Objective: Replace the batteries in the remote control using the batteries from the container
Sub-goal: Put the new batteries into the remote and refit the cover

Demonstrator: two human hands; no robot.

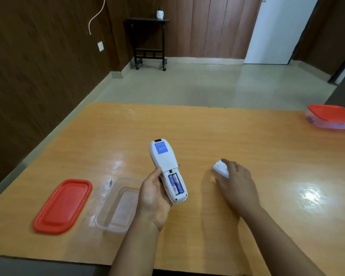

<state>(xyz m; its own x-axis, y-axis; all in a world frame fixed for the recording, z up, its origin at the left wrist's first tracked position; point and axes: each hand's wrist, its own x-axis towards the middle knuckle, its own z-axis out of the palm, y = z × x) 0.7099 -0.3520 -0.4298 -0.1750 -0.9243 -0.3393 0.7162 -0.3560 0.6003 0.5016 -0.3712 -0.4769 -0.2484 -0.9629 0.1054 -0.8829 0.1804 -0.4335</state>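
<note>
My left hand (pixel 152 198) holds a white remote control (pixel 164 162) face down above the wooden table (pixel 207 124). Its battery bay is uncovered and two purple batteries (pixel 175 183) lie side by side in it. To the right, my right hand (pixel 236 182) rests on the table with its fingers over the small white battery cover (pixel 219 168); whether it grips the cover is unclear. A clear plastic container (pixel 118 204) stands without its lid just left of my left hand, and nothing shows inside it. Its red lid (pixel 63 206) lies flat further left.
A second container with a red lid (pixel 332 116) stands at the table's far right edge. Beyond the table are a tiled floor, a dark side table (pixel 148 40) with a small potted plant, and wood-panelled walls.
</note>
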